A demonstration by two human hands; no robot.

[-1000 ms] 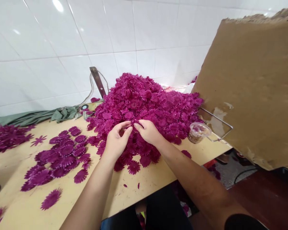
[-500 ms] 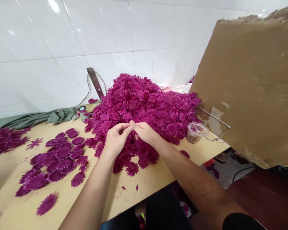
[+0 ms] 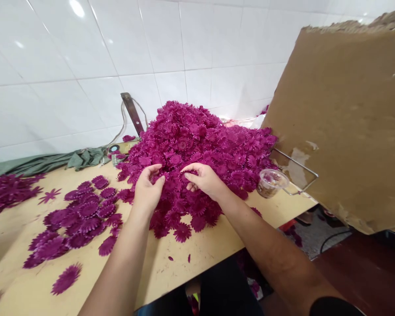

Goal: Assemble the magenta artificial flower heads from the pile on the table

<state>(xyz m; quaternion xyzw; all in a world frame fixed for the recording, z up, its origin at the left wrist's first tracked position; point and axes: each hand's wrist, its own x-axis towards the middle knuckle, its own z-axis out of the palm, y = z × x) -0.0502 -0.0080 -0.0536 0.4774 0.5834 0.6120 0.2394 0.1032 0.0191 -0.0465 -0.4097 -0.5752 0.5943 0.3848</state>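
Both of my hands are over the front of a large heap of magenta artificial flowers point(image 3: 197, 131). My left hand point(image 3: 147, 186) is open, with its thumb and index finger apart and nothing visible between them. A short way to its right, my right hand point(image 3: 202, 179) has its thumb and index fingertips a small gap apart. Magenta petals show behind that gap, and I see no separate flower held. The other right fingers curl beneath, partly hidden. Below the hands, a single flower point(image 3: 182, 232) lies at the heap's front edge.
Stacked magenta petal discs point(image 3: 87, 210) lie on the wooden table point(image 3: 158, 272) at left. Beyond them is a pile of petal pieces point(image 3: 9, 193). At right stand a clear plastic cup point(image 3: 272, 182), a bent metal wire point(image 3: 299, 164) and a large cardboard sheet point(image 3: 342, 114). Green cloth point(image 3: 52, 162) runs along the wall.
My hands, whose fingertips met over the heap, have separated. The left moved left and its fingers spread; the right shifted slightly right and its pinch loosened.
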